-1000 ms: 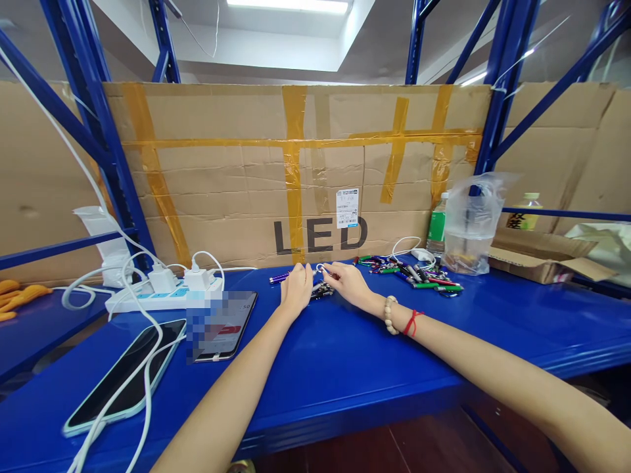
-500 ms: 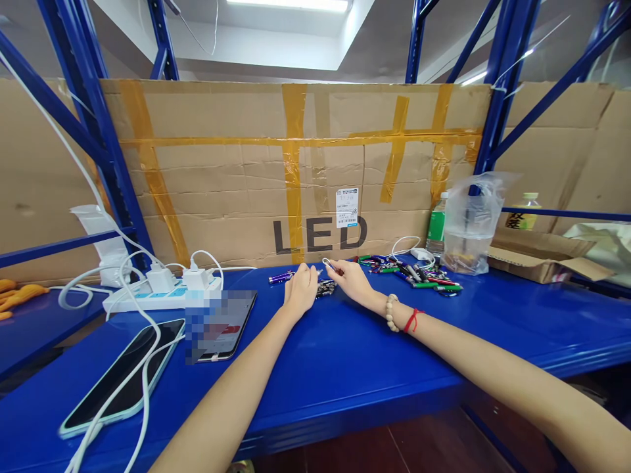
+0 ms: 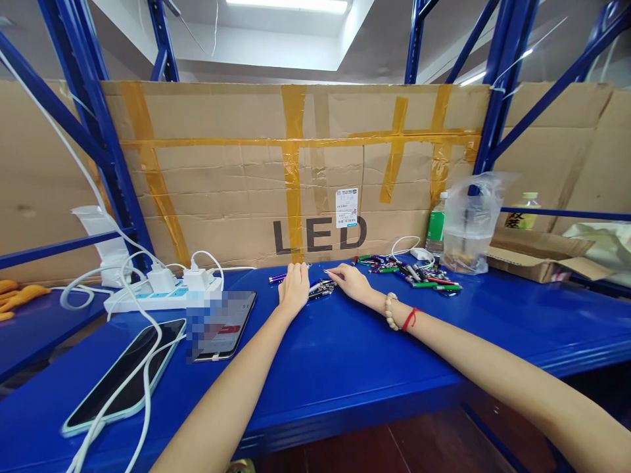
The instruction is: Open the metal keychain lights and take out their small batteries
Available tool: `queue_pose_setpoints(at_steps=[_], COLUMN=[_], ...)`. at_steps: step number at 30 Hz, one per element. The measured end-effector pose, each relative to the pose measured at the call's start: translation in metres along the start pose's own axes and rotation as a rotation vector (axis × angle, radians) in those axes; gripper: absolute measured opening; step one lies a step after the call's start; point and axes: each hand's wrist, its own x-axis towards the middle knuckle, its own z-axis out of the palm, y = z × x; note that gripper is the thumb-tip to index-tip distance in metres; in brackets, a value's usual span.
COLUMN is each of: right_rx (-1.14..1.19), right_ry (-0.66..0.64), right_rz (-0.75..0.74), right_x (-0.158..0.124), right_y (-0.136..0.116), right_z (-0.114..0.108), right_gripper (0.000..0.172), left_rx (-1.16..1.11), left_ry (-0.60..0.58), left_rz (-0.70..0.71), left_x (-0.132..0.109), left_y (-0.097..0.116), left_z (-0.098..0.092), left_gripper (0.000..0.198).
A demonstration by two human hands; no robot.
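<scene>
Keychain lights (image 3: pixel 320 289) on the bench (image 3: pixel 345 368) are being handled by left hand (image 3: pixel 294 287) and right hand (image 3: pixel 352 281); whether fingers are gripping cannot be told; a fine pinch is probably being called for next.

Lower left: two phones, a pale-cased phone (image 3: pixel 118 378) and a dark phone (image 3: pixel 231 318), plus one power strip (image 3: pixel 148 301) with two white chargers (image 3: pixel 161 279). Mid-frame: two hands, left hand (image 3: pixel 294 289) and right hand (image 3: pixel 352 284), at one small cluster of pen lights (image 3: pixel 320 289), too tangled to count. Right: two bottles, a green bottle (image 3: pixel 436 226) and a yellow-labelled bottle (image 3: pixel 523 211), one clear bag (image 3: pixel 470 220), and one larger heap of pen lights (image 3: pixel 419 272), well over ten.
</scene>
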Motion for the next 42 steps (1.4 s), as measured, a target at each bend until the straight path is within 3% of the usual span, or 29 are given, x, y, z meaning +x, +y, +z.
queue_pose_setpoints(at_steps=[8, 12, 19, 26, 33, 42], right_rx=[0.079, 0.165, 0.376, 0.536, 0.760, 0.869], right_ry=[-0.022, 0.046, 0.175, 0.184, 0.231, 0.157], right_rz=[0.113, 0.127, 0.036, -0.064, 0.040, 0.105], right_x=[0.000, 0.000, 0.001, 0.000, 0.000, 0.002], right_y=[-0.003, -0.004, -0.011, -0.018, -0.020, -0.021], right_z=[0.001, 0.002, -0.003, -0.006, -0.004, 0.002], right_gripper=[0.026, 0.028, 0.033, 0.040, 0.033, 0.035], left_rx=[-0.114, -0.142, -0.159, -0.213, -0.183, -0.171], left_ry=[-0.018, -0.029, -0.075, -0.093, -0.094, -0.096], left_rz=[0.061, 0.101, 0.203, 0.283, 0.301, 0.250], left_x=[0.003, 0.003, 0.003, 0.003, 0.001, 0.004], left_y=[-0.004, -0.004, -0.004, -0.002, 0.000, -0.003], left_z=[0.006, 0.007, 0.007, 0.011, 0.008, 0.012], left_gripper=[0.033, 0.029, 0.022, 0.021, 0.021, 0.024])
